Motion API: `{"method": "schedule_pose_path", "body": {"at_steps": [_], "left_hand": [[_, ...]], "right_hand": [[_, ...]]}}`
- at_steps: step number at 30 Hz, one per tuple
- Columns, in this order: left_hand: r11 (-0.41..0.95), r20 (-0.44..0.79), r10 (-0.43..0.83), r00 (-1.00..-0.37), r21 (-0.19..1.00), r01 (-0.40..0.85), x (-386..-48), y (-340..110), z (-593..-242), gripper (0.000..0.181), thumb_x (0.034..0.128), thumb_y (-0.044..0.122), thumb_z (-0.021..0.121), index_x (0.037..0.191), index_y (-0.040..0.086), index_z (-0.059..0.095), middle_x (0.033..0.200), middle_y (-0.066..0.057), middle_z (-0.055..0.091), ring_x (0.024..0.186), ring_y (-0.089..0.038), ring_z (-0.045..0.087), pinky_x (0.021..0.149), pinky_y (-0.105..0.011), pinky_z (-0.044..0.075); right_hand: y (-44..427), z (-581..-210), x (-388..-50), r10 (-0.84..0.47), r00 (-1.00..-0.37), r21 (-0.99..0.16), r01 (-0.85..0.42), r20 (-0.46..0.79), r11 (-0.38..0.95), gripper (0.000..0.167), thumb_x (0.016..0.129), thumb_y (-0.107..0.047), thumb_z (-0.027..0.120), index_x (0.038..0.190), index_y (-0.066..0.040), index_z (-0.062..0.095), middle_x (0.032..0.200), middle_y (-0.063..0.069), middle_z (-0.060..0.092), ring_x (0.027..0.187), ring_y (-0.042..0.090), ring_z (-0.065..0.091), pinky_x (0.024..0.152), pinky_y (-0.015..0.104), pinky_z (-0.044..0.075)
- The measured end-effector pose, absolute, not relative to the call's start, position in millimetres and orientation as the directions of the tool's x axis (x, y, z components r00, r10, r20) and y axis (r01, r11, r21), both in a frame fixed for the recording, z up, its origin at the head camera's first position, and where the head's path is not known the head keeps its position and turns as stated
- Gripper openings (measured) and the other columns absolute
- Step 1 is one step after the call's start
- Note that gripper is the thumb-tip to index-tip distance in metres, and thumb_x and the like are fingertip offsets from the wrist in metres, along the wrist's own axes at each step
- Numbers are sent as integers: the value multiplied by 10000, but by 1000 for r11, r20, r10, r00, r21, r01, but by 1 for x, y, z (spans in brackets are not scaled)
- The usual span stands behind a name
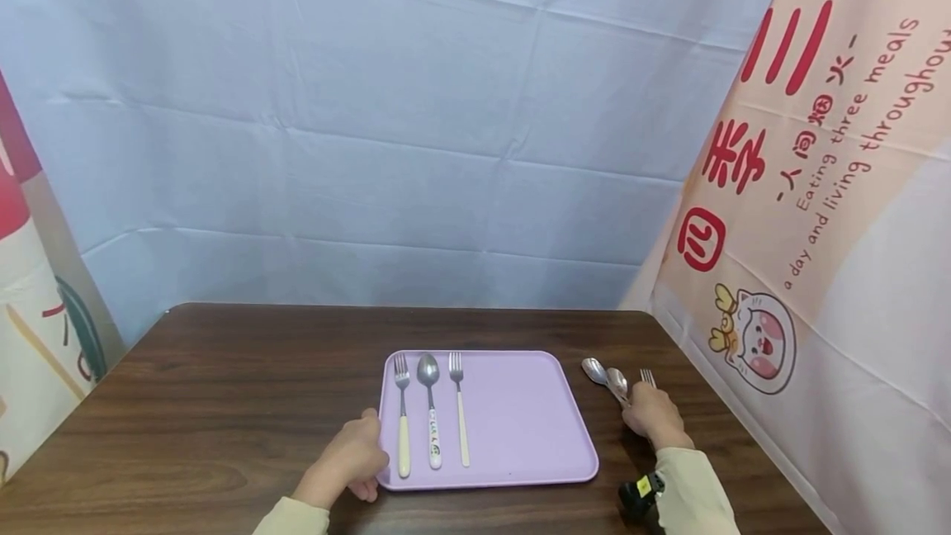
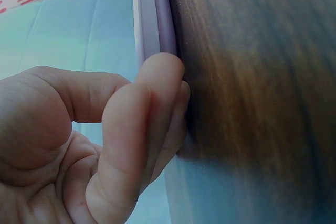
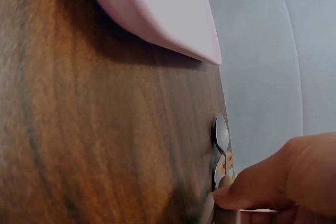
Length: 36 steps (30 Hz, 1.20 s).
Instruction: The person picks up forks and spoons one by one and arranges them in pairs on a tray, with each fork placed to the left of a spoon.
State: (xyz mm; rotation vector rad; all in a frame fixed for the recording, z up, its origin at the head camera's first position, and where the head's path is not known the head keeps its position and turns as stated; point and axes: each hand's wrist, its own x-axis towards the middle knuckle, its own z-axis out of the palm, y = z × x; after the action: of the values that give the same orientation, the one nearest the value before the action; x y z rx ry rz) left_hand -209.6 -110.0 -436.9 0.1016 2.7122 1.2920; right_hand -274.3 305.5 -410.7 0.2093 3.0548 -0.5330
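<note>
L hand on lilac tray, R hand at loose cutlery

Nearest: cream sleeves [image 1: 698,492], w/ a small black device [image 1: 634,500] by the R wrist. L hand [image 1: 347,454] is at the tray's near L corner – fingers curled in at the rim, thumb bent toward them, holding the edge. R hand [image 1: 655,417] is down on the table to the R of the tray, fingers bent over handles, thumb tip at a spoon handle; can't tell if it's gripped.

Lilac tray [image 1: 523,419] lies flat mid-table. On its L half, L to R: cream-handled fork [image 1: 404,432], patterned-handle spoon [image 1: 434,429], slim pale-handled fork [image 1: 461,428], approx. parallel, heads at far end. Just beyond R hand: metal spoon [image 1: 593,369], second spoon [image 1: 617,381] next to it, fork tines [image 1: 648,376] further R.

Dark wood-grain table [image 1: 223,411] runs back to pale blue cloth [image 1: 409,122] – printed cloth [image 1: 839,130] w/ red lettering on R.
</note>
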Motion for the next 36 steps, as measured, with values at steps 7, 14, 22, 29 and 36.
{"method": "schedule_pose_path", "body": {"at_steps": [7, 14, 22, 29, 36], "left_hand": [[630, -87, 114, -990, 776, 4, -209, -111, -435, 369, 708, -121, 460, 1055, -194, 356, 455, -132, 506, 308, -172, 516, 294, -294, 487], [623, -86, 119, -989, 782, 7, -209, -111, -437, 368, 704, -118, 457, 1051, -193, 357, 451, -131, 505, 308, -171, 516, 293, -296, 487], [626, -83, 116, -990, 780, 8, -209, -111, -438, 353, 704, -118, 459, 1037, -190, 365, 451, -131, 504, 307, -169, 515, 291, -294, 485], [629, -85, 116, -990, 778, 6, -209, -111, -438, 351, 708, -119, 461, 1039, -185, 366, 461, -134, 504, 309, -167, 514, 293, -292, 486], [635, -85, 114, -990, 773, 6, -209, -111, -437, 328, 708, -116, 464, 1019, -169, 373, 455, -130, 503, 307, -166, 513, 292, -292, 485]], "right_hand": [[301, -400, -274, 171, -985, -382, 157, 3, 911, 184, 814, -89, 525, 883, 72, 580, 789, 229, 564, 692, 355, 535, 564, 474, 479], [298, -389, -274, 209, -978, -396, 197, -13, 897, 177, 749, -117, 590, 834, 36, 569, 822, 226, 584, 743, 377, 558, 569, 510, 480], [293, -389, -274, 252, -966, -398, 253, -56, 882, 124, 761, -133, 564, 767, -9, 549, 777, 197, 566, 708, 361, 549, 519, 473, 473], [285, -393, -273, 219, -975, -420, 210, -26, 883, 120, 745, -125, 560, 714, -13, 528, 708, 146, 526, 648, 319, 516, 478, 427, 450], [263, -397, -272, 132, -991, -422, 114, 15, 899, 124, 712, -103, 613, 671, -24, 526, 589, 57, 524, 568, 247, 506, 475, 347, 408]]}}
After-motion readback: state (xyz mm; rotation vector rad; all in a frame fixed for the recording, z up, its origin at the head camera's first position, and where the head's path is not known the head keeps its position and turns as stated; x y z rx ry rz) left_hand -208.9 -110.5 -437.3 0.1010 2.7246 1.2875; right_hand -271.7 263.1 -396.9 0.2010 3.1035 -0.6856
